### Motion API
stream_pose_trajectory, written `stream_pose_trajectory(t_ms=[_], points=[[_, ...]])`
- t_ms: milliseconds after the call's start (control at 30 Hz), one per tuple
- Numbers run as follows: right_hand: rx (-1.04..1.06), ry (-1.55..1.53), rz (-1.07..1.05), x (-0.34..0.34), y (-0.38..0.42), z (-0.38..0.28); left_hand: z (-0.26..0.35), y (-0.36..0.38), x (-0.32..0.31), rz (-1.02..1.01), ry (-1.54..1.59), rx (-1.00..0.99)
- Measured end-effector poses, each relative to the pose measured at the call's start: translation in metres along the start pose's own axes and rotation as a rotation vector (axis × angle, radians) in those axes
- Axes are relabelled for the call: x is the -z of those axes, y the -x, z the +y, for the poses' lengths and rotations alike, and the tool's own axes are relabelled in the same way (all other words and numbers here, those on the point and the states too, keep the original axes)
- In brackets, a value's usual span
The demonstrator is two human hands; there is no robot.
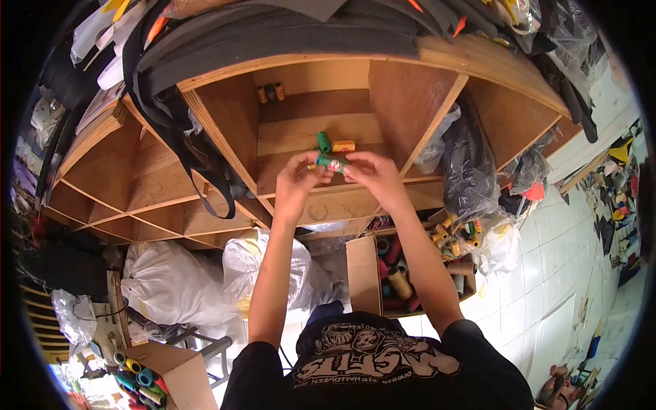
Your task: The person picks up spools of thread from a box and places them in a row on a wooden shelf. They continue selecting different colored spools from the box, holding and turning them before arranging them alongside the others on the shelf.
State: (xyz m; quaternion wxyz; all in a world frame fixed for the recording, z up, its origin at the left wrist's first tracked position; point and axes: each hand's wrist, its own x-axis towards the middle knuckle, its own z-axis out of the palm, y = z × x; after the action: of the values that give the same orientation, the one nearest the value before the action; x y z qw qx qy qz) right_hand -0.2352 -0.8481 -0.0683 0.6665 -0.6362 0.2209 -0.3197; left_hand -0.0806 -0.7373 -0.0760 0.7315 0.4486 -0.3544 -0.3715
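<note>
A green thread spool (333,165) with a white and red label end is held up between my two hands at the front of a wooden shelf compartment (314,126). My left hand (298,179) is closed on its left end, and a bit of yellow shows by those fingers. At the right end, the fingertips of my right hand (377,179) pinch the spool. Just beyond, a second green spool (324,141) and an orange-yellow spool (344,146) lie on the shelf board. Several small spools (271,92) stand upright at the compartment's back left.
Below my right arm sits an open cardboard box (363,270) of thread cones, with a plastic bag of small spools (456,236) beside it. White sacks (174,283) stand lower left. Black fabric (287,41) covers the shelf top, and a dark strap (174,154) hangs down left.
</note>
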Motion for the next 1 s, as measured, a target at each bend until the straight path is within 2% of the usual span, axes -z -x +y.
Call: stream_pose_trajectory(t_ms=[33,67,167,267,300,367,400,500,533,633,733,767,833,933,1000], points=[[-0.005,-0.045,-0.009,-0.001,0.002,0.001,-0.003,0.005,0.002,0.011,0.011,-0.004],[-0.016,-0.092,-0.018,-0.003,0.005,0.003,-0.004,0.009,0.013,-0.058,-0.044,0.087],[0.066,0.122,-0.030,0.001,0.008,0.020,0.005,0.025,0.018,-0.182,-0.392,0.099],[0.110,0.172,-0.070,-0.004,0.001,0.020,0.008,0.025,0.012,-0.158,-0.638,0.030],[0.126,0.309,-0.033,-0.003,-0.005,0.018,0.006,0.023,0.014,-0.148,-0.710,0.007],[0.158,0.583,0.039,0.008,-0.028,0.010,-0.005,0.015,0.024,-0.035,-0.424,0.051],[0.366,0.786,0.147,0.019,-0.047,0.017,-0.009,0.008,0.030,0.020,-0.281,0.068],[0.339,1.246,0.069,0.023,-0.076,0.023,-0.012,-0.017,0.046,0.194,-0.373,-0.006],[0.360,1.276,0.010,0.022,-0.079,0.025,-0.016,-0.028,0.053,0.249,-0.456,-0.063],[0.213,1.322,0.009,0.029,-0.085,0.024,-0.024,-0.049,0.069,0.385,-0.643,-0.178],[-0.092,0.892,0.055,0.035,-0.086,0.018,-0.033,-0.052,0.081,0.429,-0.743,-0.166],[-0.129,0.670,0.075,0.034,-0.085,0.016,-0.036,-0.052,0.082,0.437,-0.802,-0.159],[-0.194,0.226,0.118,0.035,-0.084,0.016,-0.042,-0.056,0.084,0.436,-0.811,-0.186],[-0.171,-0.134,0.040,0.036,-0.086,0.017,-0.043,-0.055,0.085,0.414,-0.731,-0.225],[-0.159,-0.204,0.028,0.031,-0.089,0.013,-0.039,-0.053,0.085,0.396,-0.769,-0.191]])
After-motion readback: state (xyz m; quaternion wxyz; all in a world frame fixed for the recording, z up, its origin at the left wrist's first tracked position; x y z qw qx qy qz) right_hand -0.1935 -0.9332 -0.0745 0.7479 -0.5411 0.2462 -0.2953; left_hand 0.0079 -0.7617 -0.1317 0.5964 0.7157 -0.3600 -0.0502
